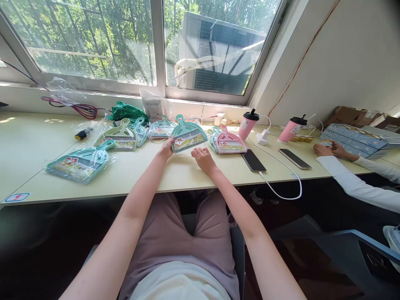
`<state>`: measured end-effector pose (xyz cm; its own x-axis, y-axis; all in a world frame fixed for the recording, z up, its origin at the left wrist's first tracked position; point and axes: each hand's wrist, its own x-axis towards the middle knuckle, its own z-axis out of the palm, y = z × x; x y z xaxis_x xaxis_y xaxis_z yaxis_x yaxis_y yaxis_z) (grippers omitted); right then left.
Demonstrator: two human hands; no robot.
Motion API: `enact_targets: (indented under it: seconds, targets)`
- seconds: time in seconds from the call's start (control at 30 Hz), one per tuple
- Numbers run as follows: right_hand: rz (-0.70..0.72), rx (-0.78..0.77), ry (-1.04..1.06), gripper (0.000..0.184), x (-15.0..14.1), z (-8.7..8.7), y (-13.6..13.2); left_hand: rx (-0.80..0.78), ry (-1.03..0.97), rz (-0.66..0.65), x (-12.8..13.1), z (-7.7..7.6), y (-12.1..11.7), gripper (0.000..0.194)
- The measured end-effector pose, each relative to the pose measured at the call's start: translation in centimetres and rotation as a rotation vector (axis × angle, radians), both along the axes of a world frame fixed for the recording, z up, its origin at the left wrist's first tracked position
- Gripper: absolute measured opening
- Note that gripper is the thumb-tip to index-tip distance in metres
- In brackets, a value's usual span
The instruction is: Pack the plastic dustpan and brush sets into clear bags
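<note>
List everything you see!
Held plastic dustpan set: 1, teal, centre
More dustpan sets: several, teal/olive/pink, tabletop
Crumpled plastic bag: 1, green, back left
Lidded cups: 2, pink, right
Flat phones: 2, dark, right
Cables: several, white, right
Patterned boxes: several, blue, right
Cardboard boxes: several, brown, right
Long table: 1, yellowish, middle
Framed window: 1, grey, back
Co-worker's hands: 2, white-sleeved, far right
Left hand: 1, bare, holding set
Right hand: 1, bare, near set
</note>
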<state>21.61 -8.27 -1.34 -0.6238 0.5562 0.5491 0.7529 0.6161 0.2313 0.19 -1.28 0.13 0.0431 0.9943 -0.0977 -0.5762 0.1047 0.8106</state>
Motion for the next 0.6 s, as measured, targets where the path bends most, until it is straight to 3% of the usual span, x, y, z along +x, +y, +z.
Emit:
enact_targets:
  seconds: [0.07,0.17,0.3,0.4,0.5,0.6]
  targets:
    - [-0.015,-0.1,0.091,0.022,0.2,-0.1,0.1,-0.039,0.007,0.065,0.3,0.3,-0.3,0.04]
    - [-0.005,-0.33,0.39,0.016,0.6,-0.4,0.6,-0.031,0.009,0.098,1.1,0.6,-0.7,0.043]
    - [-0.03,-0.69,0.947,0.039,1.0,-0.5,1.6,0.014,0.002,0.088,2.2,0.6,-1.1,0.042]
    - [-0.075,-0.932,1.344,0.041,0.9,-0.2,2.2,0.045,0.029,-0.006,2.5,0.4,-1.5,0.044]
    - [-0.06,-1.03,1.618,0.029,1.0,0.1,2.4,0.072,0.062,-0.104,2.2,0.2,-1.8,0.046]
    - [-0.036,-1.069,1.744,0.021,1.2,0.5,2.1,0.09,0.093,-0.153,1.9,0.3,-2.0,0.041]
